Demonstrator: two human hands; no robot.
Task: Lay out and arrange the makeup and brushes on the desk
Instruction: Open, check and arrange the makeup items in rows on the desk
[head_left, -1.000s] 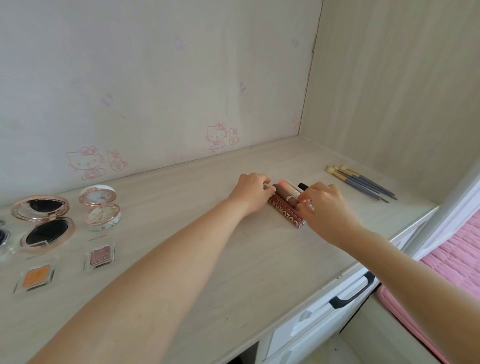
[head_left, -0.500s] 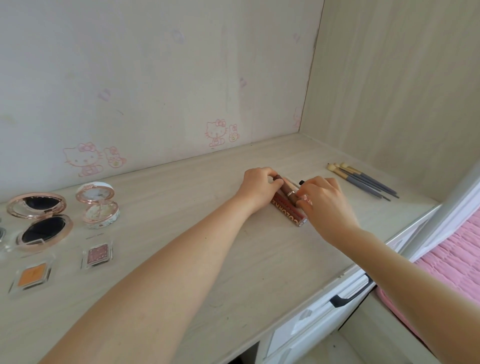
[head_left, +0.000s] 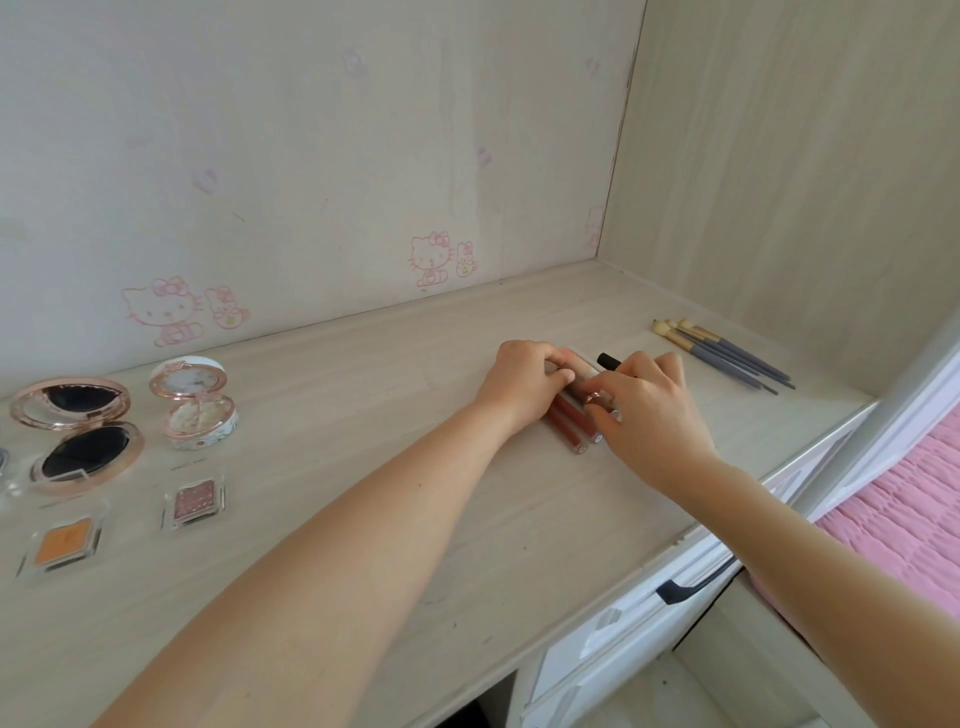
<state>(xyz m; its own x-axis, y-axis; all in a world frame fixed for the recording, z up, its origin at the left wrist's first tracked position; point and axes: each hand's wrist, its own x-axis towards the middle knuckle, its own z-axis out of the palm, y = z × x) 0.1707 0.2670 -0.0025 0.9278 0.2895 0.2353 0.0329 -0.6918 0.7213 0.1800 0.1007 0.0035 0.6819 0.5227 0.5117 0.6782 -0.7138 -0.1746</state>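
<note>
— Where do the slim dark-red and pale lip-gloss tubes (head_left: 569, 418) lie?

— Side by side on the pale wood-grain tabletop (head_left: 363, 467), right of its middle, with their near ends pointing at the front edge.

— And the hands?

— The left hand (head_left: 522, 384) curls its fingers over the far ends of the tubes. The right hand (head_left: 657, 410) grips them from the other side, thumb and fingers bent round them (a black-capped tube (head_left: 605, 359) pokes out beyond its fingertips).

— What lies around them?

— Further right, apart from the hands, blue-grey-handled makeup brushes (head_left: 727, 356) with pale bristles lie together. Well off to the left are an open round rose-gold compact (head_left: 78, 431), an open white floral compact (head_left: 195, 410), a square pink glitter eyeshadow pan (head_left: 196, 501) and a square orange eyeshadow pan (head_left: 62, 540).
</note>
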